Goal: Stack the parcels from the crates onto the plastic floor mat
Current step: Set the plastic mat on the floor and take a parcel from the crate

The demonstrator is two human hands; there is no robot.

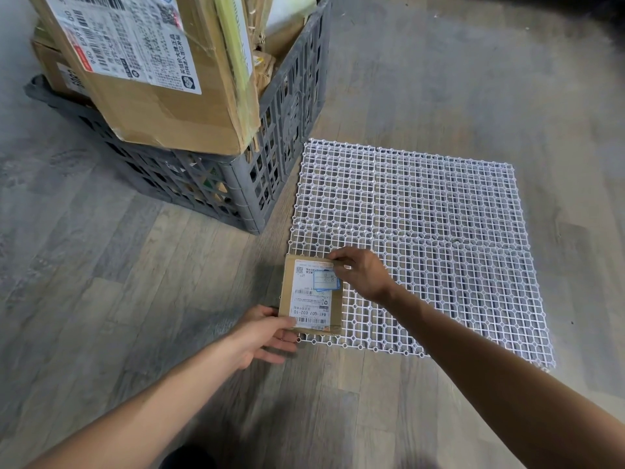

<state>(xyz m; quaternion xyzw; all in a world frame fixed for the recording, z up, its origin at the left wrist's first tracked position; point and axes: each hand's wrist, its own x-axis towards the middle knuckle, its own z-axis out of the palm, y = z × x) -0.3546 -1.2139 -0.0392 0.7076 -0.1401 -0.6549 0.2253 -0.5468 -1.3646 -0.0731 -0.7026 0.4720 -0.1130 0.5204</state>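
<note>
A small flat cardboard parcel [309, 296] with a white shipping label sits at the near left corner of the white plastic lattice mat [422, 231]. My left hand [267, 331] grips its near left corner, thumb on top. My right hand [362, 274] holds its far right edge with curled fingers. A grey plastic crate [270, 157] stands to the left of the mat, packed with parcels. A large cardboard box [152, 72] with a white label leans out over the crate's near rim.
The floor is grey wood-look planking. More brown boxes [54, 69] show behind the large one in the crate. The crate's near corner stands close to the mat's far left edge.
</note>
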